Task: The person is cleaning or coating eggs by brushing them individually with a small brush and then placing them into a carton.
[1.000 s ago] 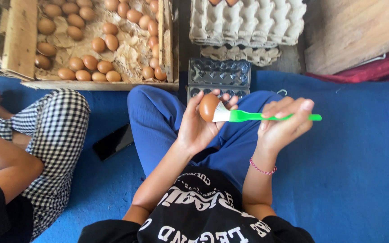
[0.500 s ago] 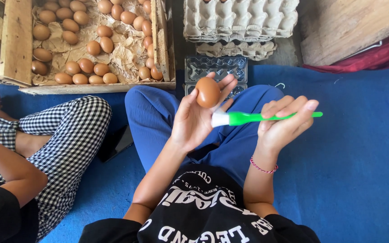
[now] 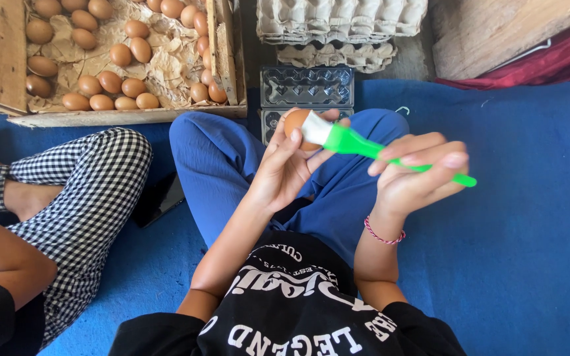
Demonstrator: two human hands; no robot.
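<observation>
My left hand (image 3: 284, 173) holds a brown egg (image 3: 296, 125) up at its fingertips, above my blue-trousered knee. My right hand (image 3: 415, 178) grips a green-handled brush (image 3: 364, 146) whose white bristles rest against the egg's right side. A pink bracelet sits on my right wrist. Just beyond the egg lies a clear plastic egg carton (image 3: 307, 87) on the blue mat.
A wooden crate (image 3: 1, 59) lined with paper holds several brown eggs at the far left. Stacked grey pulp egg trays (image 3: 341, 23) stand behind the carton. Another person in checked trousers (image 3: 80, 191) sits at my left, a dark phone (image 3: 158, 200) beside them. A wooden board and red cloth lie far right.
The brush bristles have come back onto the egg's side after sitting below it. My left hand has turned the egg slightly; the view has shifted a little.
</observation>
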